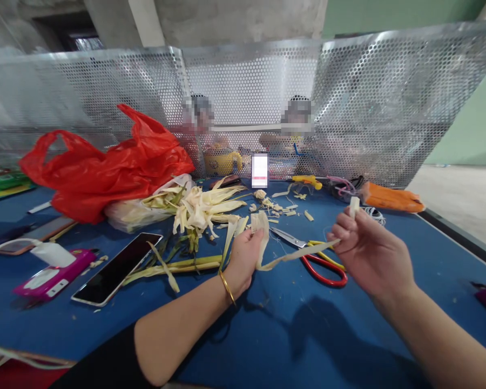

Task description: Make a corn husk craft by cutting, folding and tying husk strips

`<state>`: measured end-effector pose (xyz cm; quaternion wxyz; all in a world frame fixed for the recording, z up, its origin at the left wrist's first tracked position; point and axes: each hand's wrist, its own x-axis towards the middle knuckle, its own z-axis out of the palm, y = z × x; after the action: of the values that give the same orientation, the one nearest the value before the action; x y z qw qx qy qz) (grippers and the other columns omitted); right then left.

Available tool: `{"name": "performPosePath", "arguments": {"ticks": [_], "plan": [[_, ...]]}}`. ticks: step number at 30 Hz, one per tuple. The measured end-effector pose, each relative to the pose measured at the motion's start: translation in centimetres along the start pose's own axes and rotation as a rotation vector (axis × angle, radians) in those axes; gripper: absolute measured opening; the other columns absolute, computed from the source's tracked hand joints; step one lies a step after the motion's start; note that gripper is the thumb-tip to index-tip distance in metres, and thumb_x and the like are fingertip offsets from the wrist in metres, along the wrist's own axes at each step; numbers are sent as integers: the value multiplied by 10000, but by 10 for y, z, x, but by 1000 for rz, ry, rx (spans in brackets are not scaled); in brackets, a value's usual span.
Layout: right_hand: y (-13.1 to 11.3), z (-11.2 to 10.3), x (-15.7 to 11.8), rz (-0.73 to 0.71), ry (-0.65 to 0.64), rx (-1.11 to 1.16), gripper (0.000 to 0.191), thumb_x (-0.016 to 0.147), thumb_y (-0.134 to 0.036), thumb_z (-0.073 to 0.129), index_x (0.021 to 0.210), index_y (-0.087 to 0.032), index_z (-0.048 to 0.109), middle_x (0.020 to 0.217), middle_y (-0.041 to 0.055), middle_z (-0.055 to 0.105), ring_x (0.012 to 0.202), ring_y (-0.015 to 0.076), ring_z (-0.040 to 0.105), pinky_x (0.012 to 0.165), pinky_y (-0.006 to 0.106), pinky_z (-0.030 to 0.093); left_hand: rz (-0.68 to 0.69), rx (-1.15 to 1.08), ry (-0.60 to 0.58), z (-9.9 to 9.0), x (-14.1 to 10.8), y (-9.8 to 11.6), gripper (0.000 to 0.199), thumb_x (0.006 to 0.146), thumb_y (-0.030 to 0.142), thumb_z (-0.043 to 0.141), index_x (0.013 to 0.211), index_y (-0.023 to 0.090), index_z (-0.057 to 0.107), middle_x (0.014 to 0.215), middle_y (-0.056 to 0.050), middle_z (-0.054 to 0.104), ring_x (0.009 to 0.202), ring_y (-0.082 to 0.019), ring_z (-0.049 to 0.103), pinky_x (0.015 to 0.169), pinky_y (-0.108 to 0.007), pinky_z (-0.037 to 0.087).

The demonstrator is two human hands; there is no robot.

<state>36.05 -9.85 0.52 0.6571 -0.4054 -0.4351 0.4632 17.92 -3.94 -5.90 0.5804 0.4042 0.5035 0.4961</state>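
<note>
My left hand (243, 256), with a gold bangle at its wrist, is closed on a pale corn husk (260, 229) above the blue table. A narrow strip (295, 255) runs from that husk to my right hand (375, 248), whose curled fingers grip its far end. Out of the top of my right fist sticks a small pale block-like piece (354, 206); I cannot tell whether it belongs to the strip. Below the strip lie scissors (326, 275) with red handles, and a yellow-handled tool (328, 254) partly behind them. Left of my left hand is a spread bunch of husks (202, 210).
A red plastic bag (121, 167) stands at the back left. Nearer are a phone (117, 270) and a magenta device (52, 275) with a white cable. Husk scraps (275, 205) and an orange bundle (392, 197) lie behind my hands. Two people sit beyond a perforated metal screen (251, 70).
</note>
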Motion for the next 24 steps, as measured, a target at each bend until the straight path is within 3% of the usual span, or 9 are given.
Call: {"name": "performPosePath", "arguments": {"ticks": [3,6,9,11,13,15,17,20,24], "plan": [[-12,-7,3,-30,-23,-36,193,843,-345,471,683,-256,413,599,-55,198,454,116,136,440,278,265,-4,-25,49,-1,2,0,186,776,308,605,663,165,570,516,41,490,431,-74,418,451,-215,368],[-20,-14,4,-83,-20,-118,183,858,-374,442,710,-266,438,617,-62,112,482,124,31,421,287,138,15,-31,103,-3,6,1,190,780,288,588,638,167,554,515,47,471,430,-69,406,443,-208,364],[-24,-20,7,-132,8,-150,201,848,-439,453,739,-272,477,597,-66,118,462,117,57,414,289,122,26,-33,121,-5,9,1,177,777,297,586,657,168,570,517,44,473,436,-74,416,434,-206,355],[-23,-22,10,-187,92,-176,158,807,-417,543,760,-268,522,558,-74,156,436,99,93,405,275,132,25,-41,97,-5,9,0,164,773,308,585,698,162,598,537,30,511,451,-87,447,442,-213,370],[-16,-22,13,-286,219,-322,131,764,-375,627,765,-250,587,519,-70,269,422,86,198,407,254,184,32,-36,26,-4,7,0,172,766,323,592,741,156,625,573,10,561,476,-101,483,464,-222,394],[-4,-19,13,-343,234,-586,160,744,-383,668,739,-225,651,547,-29,446,488,105,372,450,248,284,48,-18,-87,-1,0,-1,207,760,360,609,778,157,647,614,-8,602,509,-115,513,491,-232,415],[13,-12,9,-230,-6,-799,182,720,-392,694,741,-211,694,593,5,559,593,153,491,519,260,363,66,3,-213,2,-8,-1,263,751,417,628,809,163,664,660,-20,634,551,-133,540,519,-243,431],[38,2,0,-22,-297,-842,196,724,-404,683,744,-210,705,563,-26,569,547,131,471,509,244,346,139,59,-326,6,-21,0,302,739,452,645,810,161,684,735,-25,667,631,-147,562,568,-242,439],[49,7,-4,93,-412,-692,291,743,-431,644,598,-178,643,528,-27,523,518,111,419,494,236,316,142,107,-337,6,-26,1,331,738,483,646,766,153,670,680,-8,647,573,-119,520,531,-220,401]]}}
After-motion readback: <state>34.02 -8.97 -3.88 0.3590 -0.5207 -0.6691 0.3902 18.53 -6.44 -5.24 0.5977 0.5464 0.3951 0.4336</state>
